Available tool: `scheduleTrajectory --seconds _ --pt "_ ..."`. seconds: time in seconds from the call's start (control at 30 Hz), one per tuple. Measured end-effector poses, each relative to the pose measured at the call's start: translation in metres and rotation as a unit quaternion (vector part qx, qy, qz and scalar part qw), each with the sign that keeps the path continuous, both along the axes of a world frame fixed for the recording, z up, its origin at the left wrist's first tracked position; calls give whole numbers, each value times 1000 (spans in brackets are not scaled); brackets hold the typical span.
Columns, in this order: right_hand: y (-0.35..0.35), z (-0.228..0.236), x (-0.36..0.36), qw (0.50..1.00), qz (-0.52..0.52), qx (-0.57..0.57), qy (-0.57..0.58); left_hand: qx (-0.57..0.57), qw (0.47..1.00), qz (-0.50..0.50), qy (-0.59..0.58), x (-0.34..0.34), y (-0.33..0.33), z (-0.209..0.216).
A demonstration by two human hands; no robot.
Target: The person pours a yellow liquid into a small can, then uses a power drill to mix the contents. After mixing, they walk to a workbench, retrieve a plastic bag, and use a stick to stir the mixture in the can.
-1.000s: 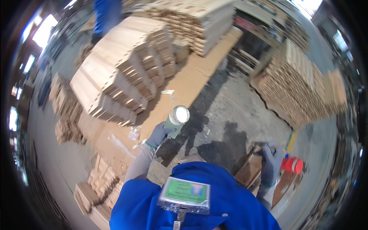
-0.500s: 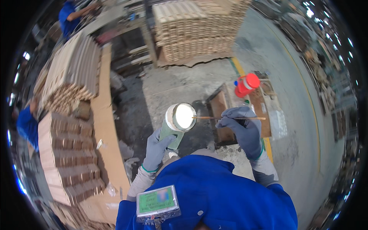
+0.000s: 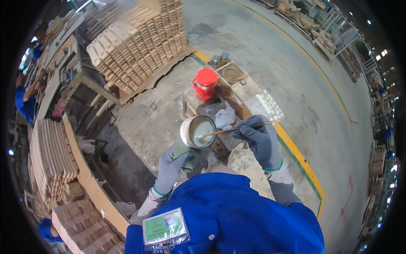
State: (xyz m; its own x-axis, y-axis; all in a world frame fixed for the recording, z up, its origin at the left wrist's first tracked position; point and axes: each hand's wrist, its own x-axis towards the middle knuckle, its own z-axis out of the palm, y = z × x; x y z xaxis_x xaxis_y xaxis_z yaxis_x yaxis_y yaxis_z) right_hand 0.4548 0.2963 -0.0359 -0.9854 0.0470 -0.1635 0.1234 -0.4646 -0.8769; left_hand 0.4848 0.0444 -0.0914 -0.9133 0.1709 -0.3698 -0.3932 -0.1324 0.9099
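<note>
My left hand [image 3: 170,167], in a grey glove, is closed round a pale can [image 3: 185,132] with a dull green sheet [image 3: 182,148] wrapped about its lower part. The can leans toward me, and a milky, pale liquid [image 3: 206,126] shows inside its mouth. My right hand [image 3: 260,142], gloved in grey as well, pinches a thin wooden stick [image 3: 267,123]. Its whitish tip reaches inside the can's rim; whether it touches the liquid is hard to tell.
Beyond the can stands a red jug [image 3: 205,82] on a low wooden surface, beside a crumpled white bag [image 3: 225,115]. Stacked wooden strips [image 3: 137,48] rise at the far left, with more bundles [image 3: 50,154] along a cardboard-edged bench [image 3: 91,178]. A person [image 3: 26,101] in blue works at left.
My view has turned to the right, so the jug and wood stacks appear farther left. The stick's tip has gone from the can's rim to inside its mouth. Both hands keep their hold.
</note>
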Motion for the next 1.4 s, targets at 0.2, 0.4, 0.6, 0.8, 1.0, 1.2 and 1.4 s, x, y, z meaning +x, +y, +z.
scheduleTrajectory --seconds 0.2,0.4,0.6,0.8,1.0,1.2,1.4 --pt "86 -60 -6 986 -70 -98 -118 82 992 -88 -44 -44 64 -13" --pt "127 -102 18 958 -103 -221 -149 46 979 -152 -129 -70 114 -41" --pt "154 -131 39 951 -133 -264 -93 4 965 -191 -179 -87 147 -69" --pt "196 -133 30 936 -160 -298 -96 13 963 -190 -191 -93 160 -69" --pt "263 -202 -10 917 -353 -151 -111 38 970 -153 -184 -92 159 -67" --pt "284 -252 -35 903 -388 -116 -142 21 976 -120 -183 -89 132 -68" --pt "294 -279 -40 893 -414 -113 -135 19 980 -57 -189 -81 123 -65"
